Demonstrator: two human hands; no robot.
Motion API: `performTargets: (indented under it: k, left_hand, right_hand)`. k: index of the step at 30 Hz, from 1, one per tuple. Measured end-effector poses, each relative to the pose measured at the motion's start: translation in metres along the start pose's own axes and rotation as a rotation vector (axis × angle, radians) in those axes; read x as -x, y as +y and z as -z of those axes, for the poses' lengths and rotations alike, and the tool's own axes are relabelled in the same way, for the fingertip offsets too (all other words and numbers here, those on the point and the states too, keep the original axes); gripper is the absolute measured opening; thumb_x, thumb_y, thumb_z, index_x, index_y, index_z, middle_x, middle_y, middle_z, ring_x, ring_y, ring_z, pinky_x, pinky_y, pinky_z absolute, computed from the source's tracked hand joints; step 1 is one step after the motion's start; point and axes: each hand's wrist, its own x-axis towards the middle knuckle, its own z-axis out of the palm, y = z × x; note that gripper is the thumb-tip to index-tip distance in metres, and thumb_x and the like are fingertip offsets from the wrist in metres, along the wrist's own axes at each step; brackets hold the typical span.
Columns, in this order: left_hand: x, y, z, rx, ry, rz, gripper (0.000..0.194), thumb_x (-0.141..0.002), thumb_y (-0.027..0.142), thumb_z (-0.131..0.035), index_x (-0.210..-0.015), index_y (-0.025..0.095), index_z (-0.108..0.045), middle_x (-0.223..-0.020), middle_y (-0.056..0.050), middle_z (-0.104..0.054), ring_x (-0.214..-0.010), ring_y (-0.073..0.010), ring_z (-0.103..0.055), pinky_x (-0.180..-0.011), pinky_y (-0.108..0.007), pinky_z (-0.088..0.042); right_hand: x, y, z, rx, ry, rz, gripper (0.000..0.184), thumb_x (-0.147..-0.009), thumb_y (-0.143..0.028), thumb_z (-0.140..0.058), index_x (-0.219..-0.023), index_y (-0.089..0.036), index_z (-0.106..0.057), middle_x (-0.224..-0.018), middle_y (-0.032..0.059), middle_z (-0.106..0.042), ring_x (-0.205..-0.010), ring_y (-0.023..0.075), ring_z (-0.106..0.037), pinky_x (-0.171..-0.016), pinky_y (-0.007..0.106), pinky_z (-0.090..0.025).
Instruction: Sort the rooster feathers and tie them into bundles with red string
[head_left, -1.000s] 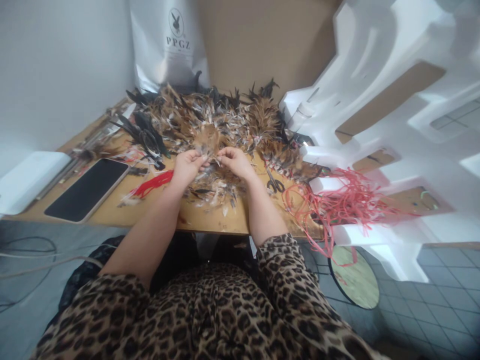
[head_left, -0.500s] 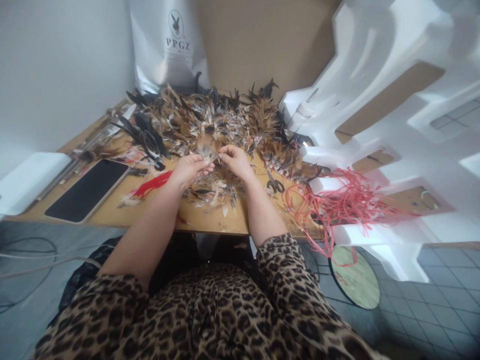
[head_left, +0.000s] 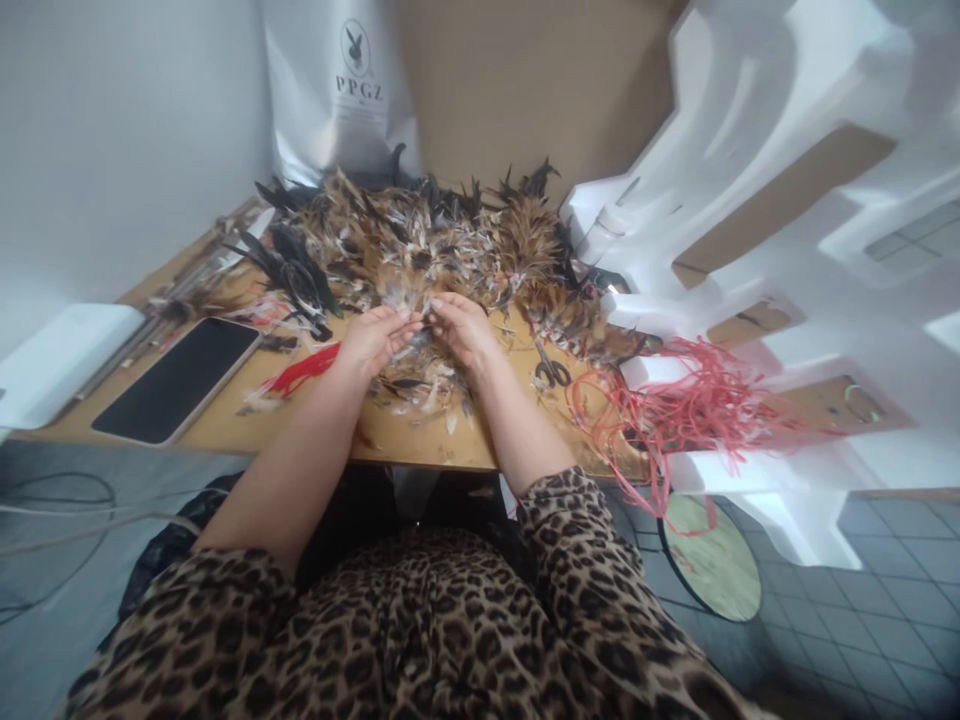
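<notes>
Centrally, tan feather tuft (head_left: 406,288): it is sitting at my fingertips over the wooden table (head_left: 420,440), between my two hands and just short of the big feather heap (head_left: 450,235).

Long axis: the tuft is pointing roughly forward, its fluffy tips fanning toward the heap and its base facing me; blur is hiding its exact tilt.

Left hand (head_left: 371,340): I am pinching the base narrowly between thumb and forefinger, the other fingers curling loosely below; this hand is lying nearer the tuft.

Right hand (head_left: 463,330): I am holding thumb and forefinger close together just right of the base; whether they are gripping some fine piece, I cannot tell.

Fingertip gap: both sets of fingertips are almost meeting, so everything is turning on that small sideways space at the base.

Feather scraps (head_left: 420,388): they are lying beneath my hands, toward the table's front edge.

Red strands (head_left: 304,370): they are resting just left of my left wrist.

Scissors (head_left: 551,370): they are lying right of my right forearm, blades pointing away.
</notes>
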Motion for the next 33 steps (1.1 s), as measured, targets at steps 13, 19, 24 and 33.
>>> performTargets:
  k: [13,19,24,33]
  left_hand:
    - [0.005,0.0,-0.005,-0.037,-0.088,0.029,0.008,-0.07,0.007,-0.066,-0.078,0.007,-0.064,-0.071,-0.007,-0.069,-0.059,-0.0091,-0.065,-0.052,-0.013,-0.049]
    - [0.007,0.002,-0.008,-0.03,-0.054,-0.016,0.004,-0.07,0.006,-0.065,-0.073,0.008,-0.063,-0.065,-0.005,-0.066,-0.056,-0.0061,-0.062,-0.052,-0.012,-0.047]
    - [0.007,0.001,-0.006,-0.048,-0.095,-0.032,0.006,-0.07,0.009,-0.066,-0.076,0.008,-0.065,-0.065,-0.005,-0.067,-0.057,-0.0078,-0.063,-0.051,-0.012,-0.048]
    - [0.008,0.002,-0.005,-0.047,-0.073,0.064,0.01,-0.071,0.008,-0.066,-0.081,0.007,-0.065,-0.076,-0.01,-0.071,-0.063,-0.0115,-0.067,-0.05,-0.014,-0.049]
  right_hand:
    - [-0.003,0.015,-0.004,0.134,0.064,0.071,0.028,-0.057,-0.031,-0.075,-0.071,-0.016,-0.056,-0.058,-0.0066,-0.057,-0.049,0.0042,-0.048,-0.046,0.016,-0.036]
    - [0.002,0.012,-0.006,0.186,0.037,-0.045,0.033,-0.059,-0.04,-0.074,-0.076,-0.017,-0.058,-0.061,-0.0046,-0.06,-0.05,0.0045,-0.05,-0.043,0.015,-0.033]
    - [0.0,0.016,-0.005,0.13,-0.005,-0.051,0.034,-0.057,-0.039,-0.075,-0.071,-0.016,-0.055,-0.057,-0.0057,-0.058,-0.047,0.0038,-0.049,-0.042,0.014,-0.031]
    - [-0.003,0.016,0.0,0.132,0.028,0.002,0.034,-0.055,-0.039,-0.075,-0.069,-0.016,-0.055,-0.056,-0.006,-0.057,-0.047,0.0041,-0.048,-0.046,0.016,-0.034]
